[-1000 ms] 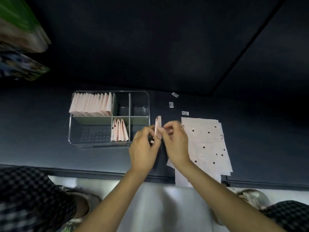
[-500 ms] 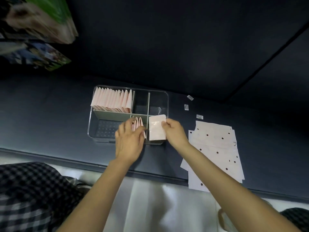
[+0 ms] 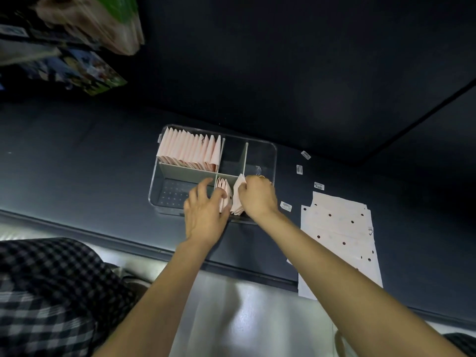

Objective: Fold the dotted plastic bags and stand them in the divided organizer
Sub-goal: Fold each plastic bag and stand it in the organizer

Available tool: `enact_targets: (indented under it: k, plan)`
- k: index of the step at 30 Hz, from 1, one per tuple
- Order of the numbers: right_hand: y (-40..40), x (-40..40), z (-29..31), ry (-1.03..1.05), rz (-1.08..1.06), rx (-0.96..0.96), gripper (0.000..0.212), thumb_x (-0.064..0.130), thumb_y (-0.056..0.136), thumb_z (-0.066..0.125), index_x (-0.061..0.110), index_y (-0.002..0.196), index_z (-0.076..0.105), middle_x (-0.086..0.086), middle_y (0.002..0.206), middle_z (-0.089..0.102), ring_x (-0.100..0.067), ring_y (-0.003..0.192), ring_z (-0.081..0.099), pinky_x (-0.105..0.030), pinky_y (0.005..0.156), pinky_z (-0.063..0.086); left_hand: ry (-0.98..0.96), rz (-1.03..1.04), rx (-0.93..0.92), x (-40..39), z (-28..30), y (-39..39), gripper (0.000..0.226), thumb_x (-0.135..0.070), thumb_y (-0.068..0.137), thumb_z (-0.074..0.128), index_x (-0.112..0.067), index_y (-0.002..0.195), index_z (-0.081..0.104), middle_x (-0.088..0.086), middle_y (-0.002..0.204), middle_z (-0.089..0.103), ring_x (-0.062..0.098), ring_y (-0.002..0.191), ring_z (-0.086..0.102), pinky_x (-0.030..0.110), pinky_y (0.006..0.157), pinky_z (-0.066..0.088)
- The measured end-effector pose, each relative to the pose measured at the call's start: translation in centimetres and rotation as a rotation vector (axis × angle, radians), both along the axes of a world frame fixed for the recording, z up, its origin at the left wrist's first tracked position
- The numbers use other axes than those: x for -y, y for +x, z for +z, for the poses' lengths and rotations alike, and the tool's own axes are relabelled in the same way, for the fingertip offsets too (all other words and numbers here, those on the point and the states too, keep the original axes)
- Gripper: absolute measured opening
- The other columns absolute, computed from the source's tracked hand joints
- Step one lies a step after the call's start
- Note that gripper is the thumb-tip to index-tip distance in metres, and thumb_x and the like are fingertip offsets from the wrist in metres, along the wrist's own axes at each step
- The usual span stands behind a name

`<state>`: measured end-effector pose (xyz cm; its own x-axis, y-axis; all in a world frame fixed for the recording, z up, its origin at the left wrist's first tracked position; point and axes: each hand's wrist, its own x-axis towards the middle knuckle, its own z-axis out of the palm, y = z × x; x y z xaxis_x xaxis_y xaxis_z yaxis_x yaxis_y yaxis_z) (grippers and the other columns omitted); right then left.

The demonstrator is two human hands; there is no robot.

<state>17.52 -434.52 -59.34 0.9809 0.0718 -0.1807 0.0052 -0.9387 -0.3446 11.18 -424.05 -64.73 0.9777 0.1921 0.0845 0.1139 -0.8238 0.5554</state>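
A clear divided organizer sits on the dark table. Its back left compartment holds a row of several folded pink bags standing upright. In the front middle compartment stand a few folded bags. My right hand grips a folded bag and holds it down in that compartment beside them. My left hand hovers with fingers spread, its thumb and fingertips against the standing bags. A stack of flat dotted bags lies to the right.
Small white labels lie scattered right of the organizer. Colourful packages hang at the upper left. The table's front edge runs below my wrists, with checked fabric at the lower left. The organizer's front left and back right compartments hold nothing.
My right hand has carried the folded bag from in front of me into the organizer's front middle compartment. My left hand let go of it and moved to the standing bags.
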Motion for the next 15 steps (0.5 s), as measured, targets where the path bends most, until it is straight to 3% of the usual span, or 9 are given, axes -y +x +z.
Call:
enact_targets:
  k: [5,8,11,15]
  plan:
    - [-0.5,-1.1,-0.4,-0.081,0.043,0.138,0.021,0.006,0.091,0.043,0.004,0.108,0.055,-0.016,0.099,0.066,-0.036,0.092,0.063,-0.035,0.067,0.046,-0.076,0.015,-0.024,-0.5,-0.1,0.3,0.033,-0.022,0.085,0.064,-0.014,0.116,0.056,0.007,0.127,0.048,0.029,0.105,0.053,0.039,0.086,0.035]
    - [-0.7,-0.8,-0.9,-0.091,0.052,0.104,0.018,0.012,0.093,0.047,0.004,0.106,0.056,-0.016,0.097,0.067,-0.034,0.091,0.064,-0.037,0.072,0.051,-0.128,0.019,-0.021,-0.6,-0.2,0.2,0.033,-0.02,0.085,0.062,-0.016,0.117,0.056,0.004,0.123,0.05,0.027,0.103,0.055,0.036,0.088,0.033]
    - [-1.1,-0.7,-1.3,-0.016,0.04,0.015,0.025,0.026,0.094,0.052,0.007,0.1,0.066,-0.015,0.095,0.068,-0.032,0.09,0.064,-0.037,0.076,0.052,-0.195,0.038,-0.012,-0.5,-0.3,0.1,0.032,-0.023,0.084,0.064,-0.018,0.115,0.057,0.002,0.119,0.052,0.024,0.104,0.054,0.033,0.091,0.03]
    - [-1.9,-0.7,-2.1,-0.057,-0.008,0.006,0.028,0.033,0.095,0.051,0.013,0.099,0.07,-0.013,0.098,0.068,-0.034,0.093,0.062,-0.033,0.07,0.045,-0.22,0.04,0.021,-0.2,-0.6,-0.2,0.034,-0.027,0.082,0.068,-0.018,0.114,0.059,0.003,0.118,0.053,0.024,0.106,0.054,0.032,0.089,0.029]
